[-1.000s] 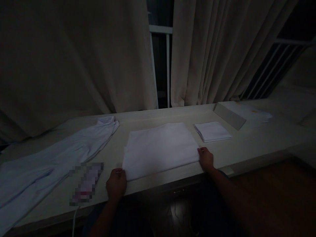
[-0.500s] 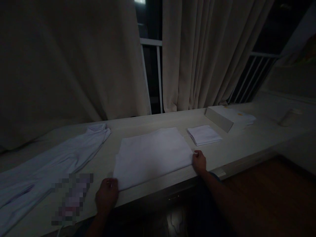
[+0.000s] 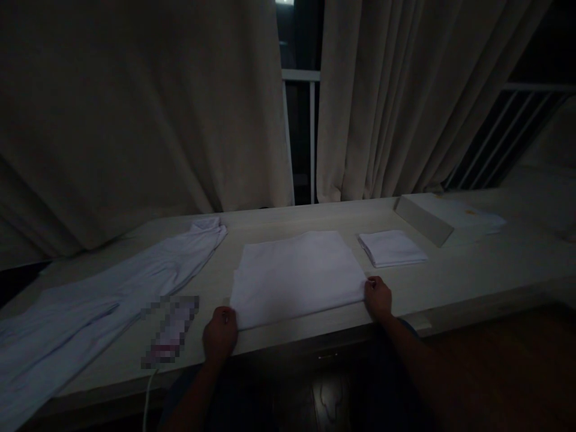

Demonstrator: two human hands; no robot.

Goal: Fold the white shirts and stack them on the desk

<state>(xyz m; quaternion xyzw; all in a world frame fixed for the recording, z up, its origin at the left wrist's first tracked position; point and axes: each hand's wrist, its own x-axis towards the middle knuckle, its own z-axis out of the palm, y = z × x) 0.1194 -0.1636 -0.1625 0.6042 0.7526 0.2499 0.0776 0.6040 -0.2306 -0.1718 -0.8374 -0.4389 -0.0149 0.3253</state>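
A white piece of cloth point(image 3: 299, 276), folded into a wide rectangle, lies flat on the pale table point(image 3: 288, 333) in front of me. Its near left corner is pinched between the fingers of my left hand point(image 3: 220, 336). My right hand point(image 3: 378, 298) grips the near right corner, fingers curled. Just beyond the right hand sits a smaller, neatly folded white cloth point(image 3: 392, 248). On the left a long white garment point(image 3: 148, 273) is spread out, with a few creases; whether it is a shirt or trousers is hard to tell in the dim light.
A blurred-out flat object point(image 3: 173, 330) with a white cable point(image 3: 147, 399) lies left of my left hand. At the back right stands a white box point(image 3: 425, 219) with white items beside it. Beige curtains point(image 3: 216, 108) hang along the table's far edge.
My view has turned a little to the left, so everything appears farther right. Both hands stay at the cloth's near corners, and the cloth keeps its shape.
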